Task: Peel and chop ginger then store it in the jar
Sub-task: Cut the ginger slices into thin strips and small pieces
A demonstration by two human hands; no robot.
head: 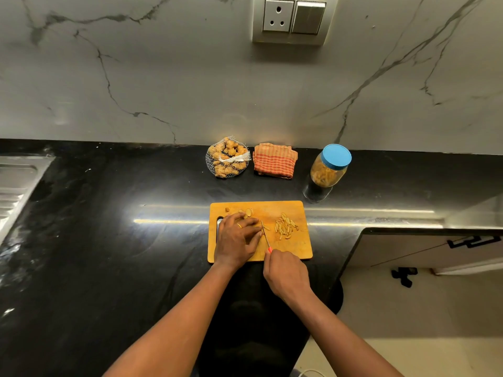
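On the board (292,250), near the front edge of the black counter (109,240), the left hand (236,240) lies knuckles up with its fingers curled down, pinning a ginger piece (264,228) against the wood. Only a sliver of the piece shows at the fingertips. A ring (239,226) sits on one finger. The right hand (285,273) is clenched round the red handle of a knife (266,235). The thin blade runs away from the person, just beside the left fingertips, and touches the ginger there. To the right of the blade lies a loose heap of cut strips (285,227). A few slices (247,212) rest near the board's far left corner, beyond the left hand. Along the wall stand a net bag (227,159) of whole ginger, a folded checked cloth (275,160) beside it, and further right the jar (328,174). Its blue lid (336,156) is on, and pale strips show through the glass. A steel drainer (16,180) is at the far left, and a socket (294,20) is on the marble wall.
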